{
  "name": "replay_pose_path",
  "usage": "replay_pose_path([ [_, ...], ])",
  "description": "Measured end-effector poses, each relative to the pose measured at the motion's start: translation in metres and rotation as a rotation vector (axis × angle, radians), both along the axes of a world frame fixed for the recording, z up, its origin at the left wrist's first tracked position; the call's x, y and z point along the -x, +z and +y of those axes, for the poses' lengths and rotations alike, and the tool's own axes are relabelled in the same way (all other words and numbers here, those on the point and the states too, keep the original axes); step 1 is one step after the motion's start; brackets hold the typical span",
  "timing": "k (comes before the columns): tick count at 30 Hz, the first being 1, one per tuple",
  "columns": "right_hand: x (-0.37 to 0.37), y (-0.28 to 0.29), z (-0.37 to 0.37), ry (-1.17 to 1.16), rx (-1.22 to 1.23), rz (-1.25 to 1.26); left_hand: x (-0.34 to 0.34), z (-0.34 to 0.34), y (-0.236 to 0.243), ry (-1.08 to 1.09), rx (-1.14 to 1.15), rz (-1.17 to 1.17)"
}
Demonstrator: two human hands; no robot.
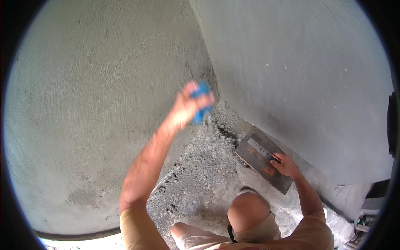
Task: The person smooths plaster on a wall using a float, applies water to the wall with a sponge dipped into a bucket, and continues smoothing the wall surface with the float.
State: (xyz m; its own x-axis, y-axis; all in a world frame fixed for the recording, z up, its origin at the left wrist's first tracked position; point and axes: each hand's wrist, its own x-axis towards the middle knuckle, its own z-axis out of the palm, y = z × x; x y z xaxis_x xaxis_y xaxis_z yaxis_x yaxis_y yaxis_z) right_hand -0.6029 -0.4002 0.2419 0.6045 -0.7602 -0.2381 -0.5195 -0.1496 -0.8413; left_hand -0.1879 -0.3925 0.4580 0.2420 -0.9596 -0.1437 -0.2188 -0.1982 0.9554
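My left hand [184, 107], smeared by motion, grips a blue sponge [202, 88] at the lower part of the left plastered wall [112, 87], close to the inside corner. Whether the sponge presses on the plaster cannot be told. In my right hand [286, 165] is the handle of a rectangular plastering trowel [259, 146]. Its broad, dark plate has worn orange-red patches and is held low, near the foot of the right wall [300, 83]. My fingers wrap round the handle.
Rough, grey floor [200, 162] with loose mortar crumbs runs into the corner between the two walls. My bent knee [248, 210] is close below the trowel. Dark objects [391, 125] stand at the right rim, and small debris [363, 225] lies at the lower right.
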Motion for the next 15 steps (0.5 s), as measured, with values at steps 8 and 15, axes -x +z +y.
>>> replay_pose_path([
  [8,-0.060,-0.048,-0.034,-0.105,0.129,-0.226,-0.061,0.009,-0.141,0.800,0.652,0.235],
  [15,-0.098,-0.068,-0.038,-0.237,-0.138,-0.319,0.010,0.202,-0.319,0.724,-0.239,0.542],
])
